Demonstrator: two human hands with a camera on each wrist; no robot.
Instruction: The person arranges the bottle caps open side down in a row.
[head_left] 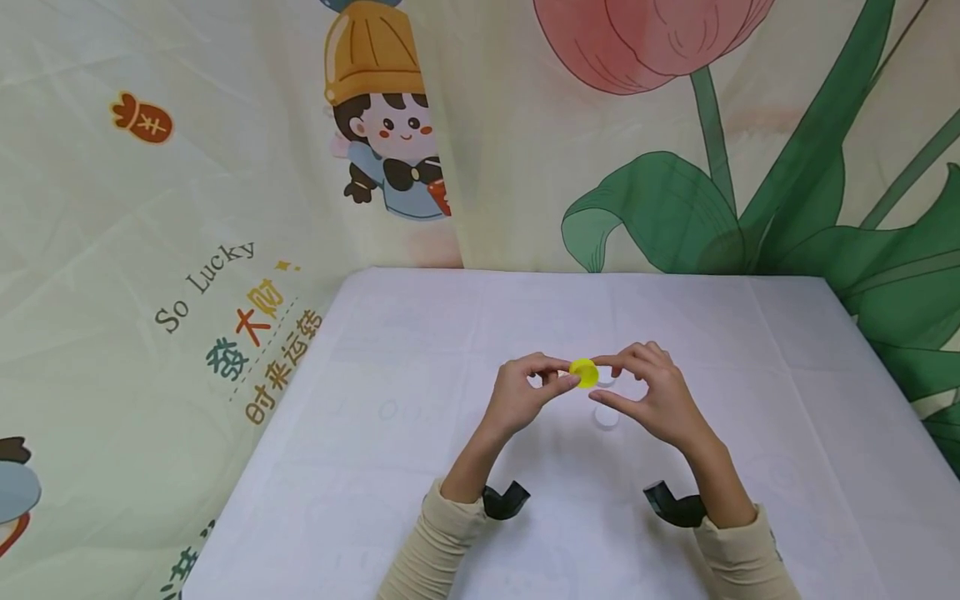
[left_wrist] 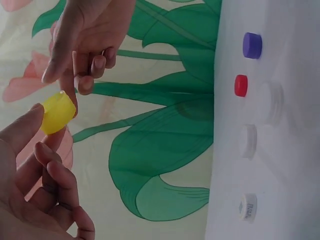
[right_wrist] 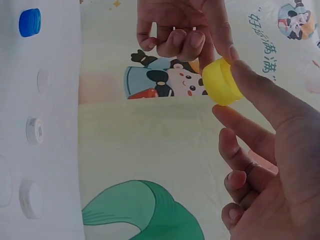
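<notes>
White cloth-covered table (head_left: 360, 467), light creases. Behind it, printed fabric backdrop (head_left: 502, 167): pink flower (head_left: 652, 37), green leaves (head_left: 660, 208), cartoon figure in an orange hat (head_left: 393, 146), "So Lucky" lettering (head_left: 205, 288) plus Chinese characters on the left.

Yellow cap (head_left: 583, 373) is up in the air above the table, between the two hands. Left hand (head_left: 525, 392) pinches it, thumb and index finger on it, other fingers loosely bent. Right hand (head_left: 656, 396) is just beside it on the other side: thumb and index parted, index tip at the cap's edge, thumb clear of it in the head view, no grip on it. Index contact: can't tell.

On the table, small caps: purple cap (left_wrist: 252, 45), red cap (left_wrist: 241, 85), blue cap (right_wrist: 30, 22), white cap with markings (left_wrist: 248, 207), other pale ones.

Hard to see: pale caps blend into the cloth; in the head view one pale cap (head_left: 606, 379) is partly covered by the right hand's fingers. Print on the marked cap unreadable. Clear round piece (right_wrist: 4, 181) cut off at the right wrist view's edge. Beige sleeves (head_left: 442, 533) run out of frame at the bottom.
</notes>
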